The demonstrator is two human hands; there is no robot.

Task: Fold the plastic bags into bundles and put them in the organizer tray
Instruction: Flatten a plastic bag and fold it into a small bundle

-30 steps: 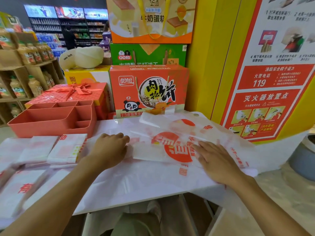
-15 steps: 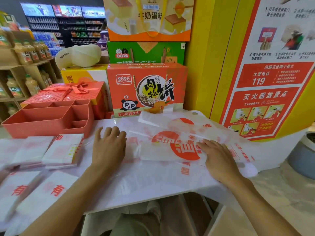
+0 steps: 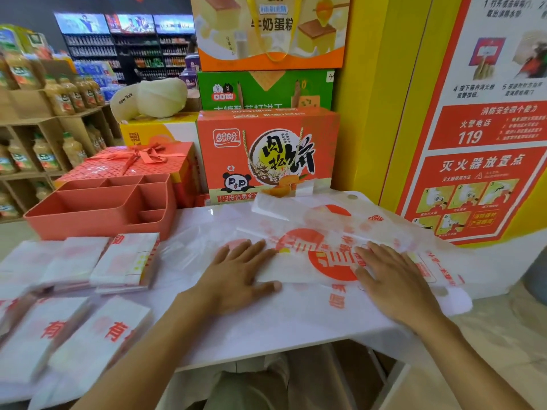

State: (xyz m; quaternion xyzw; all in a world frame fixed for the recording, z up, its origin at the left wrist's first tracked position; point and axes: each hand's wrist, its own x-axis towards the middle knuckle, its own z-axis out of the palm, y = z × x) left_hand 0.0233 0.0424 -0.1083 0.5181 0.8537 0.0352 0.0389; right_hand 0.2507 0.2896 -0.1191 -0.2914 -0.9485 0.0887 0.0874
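A white plastic bag point(image 3: 313, 261) with a red round logo lies spread on the white table point(image 3: 266, 329), folded into a long strip. My left hand point(image 3: 236, 276) presses flat on the strip's left end, fingers straight. My right hand point(image 3: 393, 279) lies flat on its right end. The coral organizer tray point(image 3: 97, 211) with several compartments stands at the back left; nothing shows inside it. Several folded bag bundles point(image 3: 127, 261) lie in front of the tray, and more bundles point(image 3: 88, 338) sit near the table's front left.
Stacked gift boxes point(image 3: 266, 155) stand right behind the table, with a red ribboned box point(image 3: 133, 164) behind the tray. A yellow wall with a red fire-safety poster point(image 3: 479, 161) rises on the right. Drink shelves point(image 3: 35, 113) fill the far left.
My left hand opened from a loose fist and slid right onto the strip's left end. My right hand stayed flat on the right end. The view shifted slightly.
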